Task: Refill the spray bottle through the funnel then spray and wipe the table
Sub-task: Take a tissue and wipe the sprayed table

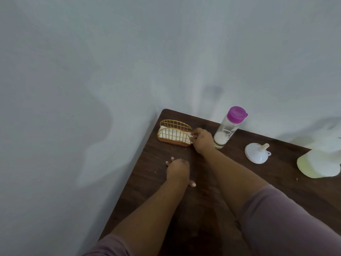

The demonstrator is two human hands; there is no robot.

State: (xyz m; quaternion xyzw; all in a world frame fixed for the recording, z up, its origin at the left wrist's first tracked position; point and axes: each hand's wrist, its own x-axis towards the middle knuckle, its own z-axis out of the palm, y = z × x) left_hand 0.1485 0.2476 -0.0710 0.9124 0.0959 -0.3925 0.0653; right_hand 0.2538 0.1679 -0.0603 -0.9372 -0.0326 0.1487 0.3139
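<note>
Right hand (202,138) pinches a napkin (186,134) in the gold holder (174,133) — left hand (178,169) lies spread on the table (212,200)

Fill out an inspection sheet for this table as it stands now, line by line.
Surface: dark wooden table, set into a corner; a few small specks on it.
Job's things: white funnel lying mouth down, spout up; white napkins standing in a gold wire holder. No spray bottle in view.
Clutter: clear bottle with purple lid, upright, next to the right hand; pale yellow-white object at the right edge, cut off by the frame.
Grippers: left hand rests flat on the table, holding nothing; right hand pinches the napkin edge at the holder's end.
Cables: nothing seen.
Surroundings: plain pale walls with shadows.
</note>
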